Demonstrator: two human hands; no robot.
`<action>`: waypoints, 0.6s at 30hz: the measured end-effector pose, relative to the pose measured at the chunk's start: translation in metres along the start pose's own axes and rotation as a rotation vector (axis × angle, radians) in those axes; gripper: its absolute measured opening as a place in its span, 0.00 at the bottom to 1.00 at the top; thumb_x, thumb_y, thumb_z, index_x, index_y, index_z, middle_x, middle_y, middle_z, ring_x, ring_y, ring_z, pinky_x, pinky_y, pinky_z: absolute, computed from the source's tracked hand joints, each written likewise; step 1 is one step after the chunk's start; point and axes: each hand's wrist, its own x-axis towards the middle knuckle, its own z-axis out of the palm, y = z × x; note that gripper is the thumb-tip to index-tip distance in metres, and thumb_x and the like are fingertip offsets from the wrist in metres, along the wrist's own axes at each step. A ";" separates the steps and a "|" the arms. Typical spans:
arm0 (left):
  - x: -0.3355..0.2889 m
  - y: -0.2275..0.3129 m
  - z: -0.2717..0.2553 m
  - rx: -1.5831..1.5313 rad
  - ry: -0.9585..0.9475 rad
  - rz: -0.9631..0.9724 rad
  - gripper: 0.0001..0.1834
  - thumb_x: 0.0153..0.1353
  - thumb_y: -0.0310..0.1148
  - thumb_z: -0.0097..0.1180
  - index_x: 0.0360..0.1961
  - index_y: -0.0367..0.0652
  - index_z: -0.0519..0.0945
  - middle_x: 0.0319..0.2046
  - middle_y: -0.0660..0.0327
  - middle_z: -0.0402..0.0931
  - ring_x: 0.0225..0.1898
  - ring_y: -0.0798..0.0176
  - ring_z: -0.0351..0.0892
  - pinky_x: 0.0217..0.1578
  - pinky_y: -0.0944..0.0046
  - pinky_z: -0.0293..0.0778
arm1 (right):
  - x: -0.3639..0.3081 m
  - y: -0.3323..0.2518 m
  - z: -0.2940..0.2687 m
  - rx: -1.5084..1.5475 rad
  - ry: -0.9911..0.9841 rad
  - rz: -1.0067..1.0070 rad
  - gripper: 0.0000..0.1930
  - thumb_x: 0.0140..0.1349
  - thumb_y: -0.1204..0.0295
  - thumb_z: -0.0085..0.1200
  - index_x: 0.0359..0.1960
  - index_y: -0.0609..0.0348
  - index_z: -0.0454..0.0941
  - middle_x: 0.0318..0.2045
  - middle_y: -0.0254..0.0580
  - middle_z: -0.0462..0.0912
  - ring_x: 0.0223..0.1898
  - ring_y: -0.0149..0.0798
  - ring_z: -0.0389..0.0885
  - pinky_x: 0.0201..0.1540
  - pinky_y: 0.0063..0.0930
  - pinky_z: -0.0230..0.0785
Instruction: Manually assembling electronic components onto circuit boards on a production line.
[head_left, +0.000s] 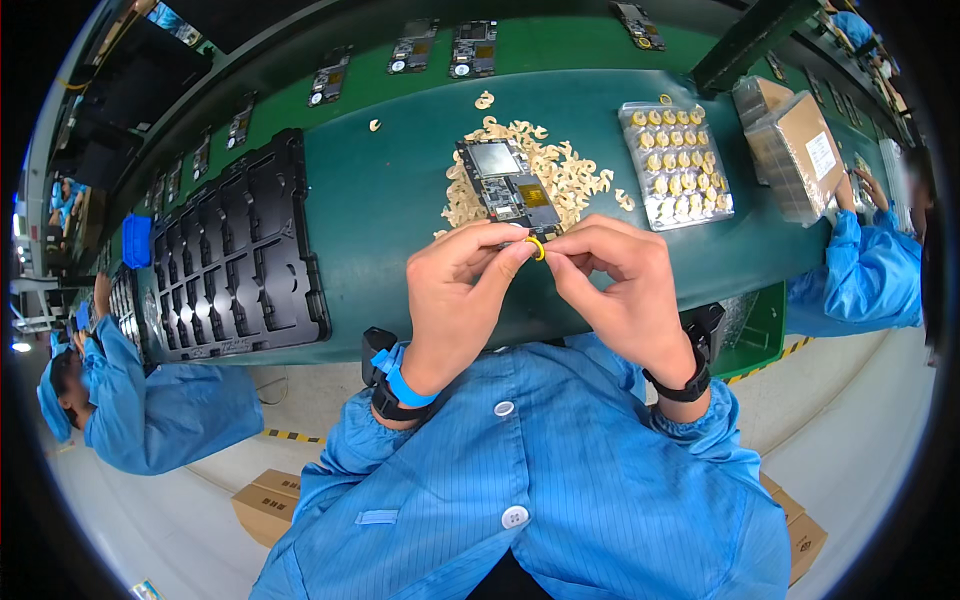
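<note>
My left hand [458, 290] and my right hand [620, 285] meet in front of my chest, fingertips pinched together on a small yellow ring-shaped sticker [537, 247]. Just beyond the fingers a dark circuit board [508, 182] lies on the green bench, on a heap of pale peeled sticker backings [570, 172]. Both wrists come out of blue coat sleeves; the left wears a blue strap, the right a black band.
A black moulded tray [235, 255] with empty pockets lies to the left. A clear blister tray of yellow stickers [677, 165] and wrapped brown boxes [795, 150] sit to the right. More boards [472, 48] ride the conveyor behind. Blue-coated co-workers sit left [150, 410] and right [870, 270].
</note>
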 end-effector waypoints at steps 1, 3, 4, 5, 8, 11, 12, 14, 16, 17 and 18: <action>0.000 0.000 0.000 -0.005 0.006 -0.010 0.08 0.66 0.18 0.63 0.46 0.29 0.85 0.43 0.54 0.86 0.44 0.66 0.86 0.48 0.68 0.82 | 0.000 0.001 0.000 0.032 0.005 0.023 0.05 0.58 0.82 0.65 0.36 0.68 0.84 0.28 0.42 0.84 0.25 0.31 0.83 0.29 0.24 0.74; 0.000 0.000 0.000 -0.001 0.005 -0.005 0.08 0.66 0.18 0.63 0.46 0.29 0.85 0.42 0.54 0.86 0.44 0.66 0.86 0.48 0.69 0.82 | 0.000 0.002 0.002 0.039 0.018 0.040 0.05 0.58 0.82 0.65 0.36 0.67 0.84 0.28 0.41 0.84 0.25 0.30 0.83 0.28 0.24 0.74; 0.000 0.000 0.000 0.002 0.002 -0.001 0.08 0.66 0.18 0.64 0.46 0.29 0.85 0.42 0.54 0.86 0.44 0.66 0.86 0.47 0.69 0.82 | 0.000 0.003 0.003 0.045 0.034 0.056 0.05 0.57 0.82 0.65 0.35 0.67 0.84 0.27 0.40 0.83 0.25 0.29 0.82 0.28 0.23 0.74; 0.000 -0.001 0.000 0.002 0.001 -0.001 0.08 0.66 0.18 0.64 0.46 0.29 0.85 0.42 0.54 0.86 0.44 0.66 0.86 0.47 0.69 0.82 | 0.000 0.004 0.005 0.045 0.034 0.057 0.05 0.57 0.82 0.65 0.35 0.67 0.84 0.27 0.40 0.83 0.25 0.29 0.82 0.28 0.23 0.74; -0.001 -0.001 0.000 0.049 0.002 0.009 0.09 0.67 0.18 0.63 0.47 0.28 0.84 0.42 0.55 0.85 0.44 0.66 0.86 0.47 0.69 0.81 | -0.001 0.006 0.011 0.007 0.074 -0.002 0.05 0.55 0.83 0.66 0.34 0.66 0.84 0.26 0.39 0.82 0.24 0.29 0.82 0.28 0.23 0.73; -0.002 0.000 0.002 0.092 0.012 0.046 0.10 0.67 0.18 0.62 0.49 0.28 0.84 0.43 0.55 0.85 0.44 0.66 0.86 0.46 0.70 0.81 | -0.001 0.002 0.019 -0.067 0.150 -0.085 0.07 0.54 0.84 0.67 0.33 0.64 0.83 0.26 0.39 0.81 0.23 0.29 0.80 0.27 0.22 0.73; -0.003 -0.001 0.003 0.062 0.004 0.044 0.11 0.68 0.18 0.62 0.50 0.27 0.84 0.44 0.54 0.84 0.45 0.66 0.86 0.45 0.70 0.81 | -0.002 0.003 0.021 -0.098 0.177 -0.119 0.08 0.53 0.84 0.67 0.34 0.65 0.83 0.26 0.39 0.80 0.23 0.29 0.80 0.26 0.23 0.73; -0.004 -0.001 0.004 0.032 -0.006 0.042 0.11 0.68 0.19 0.61 0.50 0.27 0.84 0.45 0.54 0.84 0.45 0.66 0.86 0.45 0.70 0.81 | -0.002 0.004 0.024 -0.128 0.204 -0.151 0.08 0.53 0.85 0.67 0.34 0.65 0.83 0.26 0.39 0.80 0.23 0.30 0.80 0.26 0.23 0.73; -0.004 -0.001 0.003 0.032 0.014 0.056 0.09 0.69 0.19 0.61 0.48 0.27 0.84 0.45 0.54 0.84 0.45 0.67 0.85 0.45 0.70 0.81 | -0.001 0.005 0.026 -0.106 0.219 -0.197 0.09 0.53 0.85 0.68 0.35 0.65 0.83 0.27 0.39 0.81 0.24 0.29 0.80 0.26 0.23 0.73; -0.005 -0.001 0.001 0.033 0.015 0.056 0.09 0.69 0.19 0.61 0.48 0.27 0.84 0.45 0.54 0.84 0.45 0.67 0.85 0.45 0.70 0.81 | -0.001 0.005 0.026 -0.105 0.218 -0.198 0.09 0.53 0.85 0.68 0.35 0.65 0.83 0.27 0.39 0.81 0.24 0.29 0.80 0.26 0.23 0.73; -0.005 -0.002 -0.001 0.067 0.012 0.059 0.09 0.69 0.19 0.61 0.47 0.26 0.84 0.44 0.54 0.84 0.44 0.67 0.85 0.45 0.70 0.80 | -0.001 0.005 0.025 -0.069 0.221 -0.188 0.09 0.53 0.85 0.67 0.35 0.66 0.83 0.28 0.39 0.81 0.24 0.29 0.81 0.27 0.22 0.73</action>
